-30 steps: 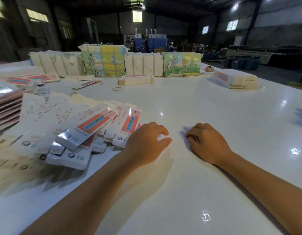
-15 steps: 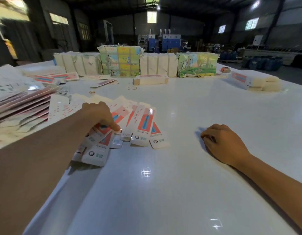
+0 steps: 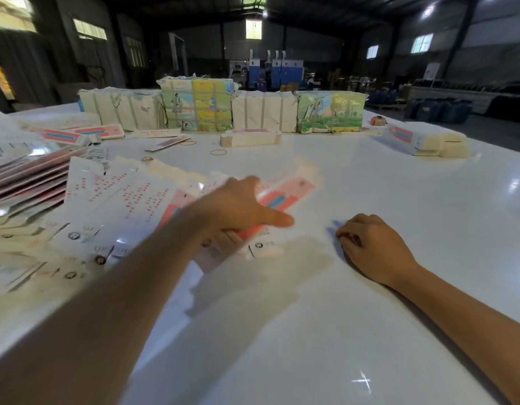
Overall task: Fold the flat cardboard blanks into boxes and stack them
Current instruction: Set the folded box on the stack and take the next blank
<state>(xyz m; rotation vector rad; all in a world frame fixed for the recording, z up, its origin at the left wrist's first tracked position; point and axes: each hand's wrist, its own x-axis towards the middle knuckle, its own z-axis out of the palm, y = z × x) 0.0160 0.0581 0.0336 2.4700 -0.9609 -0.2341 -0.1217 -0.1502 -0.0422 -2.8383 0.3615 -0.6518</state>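
head view: left hand (image 3: 238,209) is over the near-right edge of the fanned spread of flat blanks (image 3: 115,211) on the white table (image 3: 369,287). it's on a red-and-blue printed blank (image 3: 285,194) whose long axis runs diagonally, near-left to far-right, with the far end sticking out past the hand toward table centre. frame is motion-blurred there, so i can't tell whether the fingers pinch the blank or just press on it. thumb sticks out to the right, fingers point away over the card.

left forearm comes in from bottom-left, stretched out low across the table. right hand (image 3: 375,247) sits well apart to the right, knuckles up, fingers curled under, holding nothing, resting on the table.

key relation: the blank is under or at the left hand, and its free end points toward the bare patch of table between the two hands. left hand is clearly the nearer one; the right would have to cross over to reach it. my read: step is picking one blank off the spread, folding not started.

finished boxes (image 3: 425,140) lie far right. bundled packs (image 3: 197,105) line the back edge. rubber band (image 3: 218,152) lies loose mid-table.
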